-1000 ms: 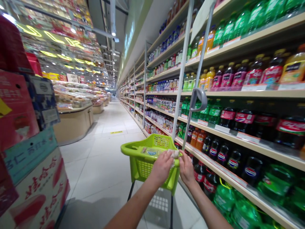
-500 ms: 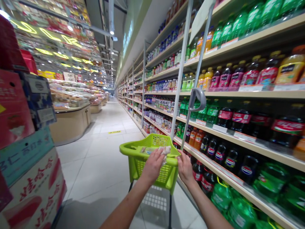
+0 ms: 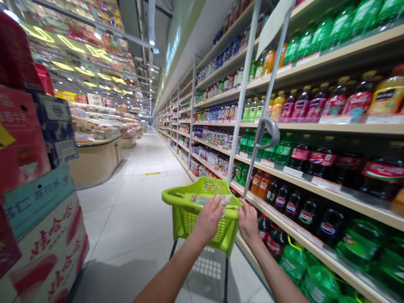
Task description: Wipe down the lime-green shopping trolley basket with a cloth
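Observation:
A lime-green shopping cart basket (image 3: 205,235) on dark legs stands in front of me. My left hand (image 3: 210,219) lies over its near rim, fingers closed on a crumpled white wipe (image 3: 224,199) that pokes out past the fingertips. At the near right corner of the rim, my right hand (image 3: 248,221) is closed around the green edge, beside the grey pole (image 3: 252,172) that rises there with a looped grey handle (image 3: 267,134). Inside the basket lies a clear plastic package (image 3: 200,199), partly hidden by my left hand.
Shelves of bottled drinks (image 3: 328,155) run along the right, close to the cart. Stacked cartons (image 3: 47,235) stand near on the left. Farther along, a rounded display counter (image 3: 96,164) holds packaged goods. A tiled aisle (image 3: 142,198) stretches ahead, with a yellow floor sticker (image 3: 152,173).
My left hand has slid slightly right along the rim with the wipe. My right hand keeps its place on the corner. The whole view has shifted a little.

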`<state>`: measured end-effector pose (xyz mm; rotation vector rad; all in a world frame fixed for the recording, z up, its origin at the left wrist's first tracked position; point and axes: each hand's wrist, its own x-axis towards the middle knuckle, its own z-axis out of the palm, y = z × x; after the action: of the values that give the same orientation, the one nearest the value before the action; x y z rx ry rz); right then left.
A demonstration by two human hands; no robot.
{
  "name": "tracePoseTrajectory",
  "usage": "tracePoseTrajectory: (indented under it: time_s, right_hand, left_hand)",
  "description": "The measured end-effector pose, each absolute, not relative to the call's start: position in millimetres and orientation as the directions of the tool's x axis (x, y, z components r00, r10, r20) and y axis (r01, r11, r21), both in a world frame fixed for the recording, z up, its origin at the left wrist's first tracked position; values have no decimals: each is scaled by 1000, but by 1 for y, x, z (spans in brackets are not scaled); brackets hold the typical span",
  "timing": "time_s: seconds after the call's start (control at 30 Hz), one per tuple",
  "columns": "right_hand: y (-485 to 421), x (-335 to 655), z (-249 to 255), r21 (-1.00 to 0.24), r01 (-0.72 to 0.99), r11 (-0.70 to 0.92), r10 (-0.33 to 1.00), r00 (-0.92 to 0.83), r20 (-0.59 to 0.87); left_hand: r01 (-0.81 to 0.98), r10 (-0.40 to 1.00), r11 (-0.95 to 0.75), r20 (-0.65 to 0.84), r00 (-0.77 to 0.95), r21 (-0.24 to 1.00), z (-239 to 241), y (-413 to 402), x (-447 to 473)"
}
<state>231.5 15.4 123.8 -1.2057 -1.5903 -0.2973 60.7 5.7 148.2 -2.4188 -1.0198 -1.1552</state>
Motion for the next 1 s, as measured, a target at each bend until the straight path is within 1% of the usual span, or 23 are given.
tracePoseTrajectory:
  time_s: [0.07,0.1,0.17,0.23,0.3,0.33,0.37,0.47,0.5,0.57,0.6,0.63,0.73,0.8,0.83,0.87,0.97,1.0]
  right_hand:
    - [15,235,124,-356,814,459,542,61,838]
    - [14,237,124,-349,817,458,541,55,839]
    - [14,240,124,-344,821,456,536,55,842]
    - [14,241,123,-349,824,447,528,73,846]
    - [13,239,125,-351,838,419,520,95,849]
    - [13,237,126,-342,852,396,524,96,846]
    - [13,234,129,-322,871,372,534,82,841]
    - [11,224,139,-240,914,328,599,-5,801]
    - [11,222,142,-235,915,329,622,-23,783]
    - [10,219,147,-291,893,344,653,-5,757]
    - [10,219,147,-334,873,356,659,19,751]
    - [10,220,147,-372,851,371,658,42,752]
    - [10,221,142,-421,803,421,628,77,775]
    - [10,220,139,-430,791,435,609,93,788]
    - [10,219,137,-432,788,438,603,99,792]
    - [10,217,136,-430,788,441,597,101,796]
    - [12,214,132,-391,797,461,557,83,826]
    - [12,214,131,-374,800,469,541,75,838]
  left_hand:
    - [689,466,-724,761,452,34,147,8,55]
    - [709,477,-704,770,423,46,146,12,43]
    - [781,526,-612,801,285,124,143,23,8]
    - [840,573,-481,815,84,252,139,33,-27]
    - [849,583,-418,812,-23,324,137,37,-44]
    - [845,577,-427,816,-19,322,136,36,-42]
    - [836,566,-462,824,21,296,136,33,-33]
    - [761,482,-637,834,268,124,137,21,18]
    - [722,443,-689,824,353,61,138,17,34]
    - [667,398,-745,798,452,-6,141,15,51]
    - [667,405,-745,794,454,-2,142,17,49]
    - [688,432,-725,797,423,29,143,21,42]
    - [790,549,-579,813,195,202,146,36,2]
    - [822,579,-501,811,87,270,147,40,-12]
    - [824,578,-500,811,91,265,147,39,-9]
    - [816,567,-531,811,140,230,147,35,0]
    - [712,466,-701,783,412,43,145,18,48]
    - [678,433,-735,767,474,-5,144,13,62]
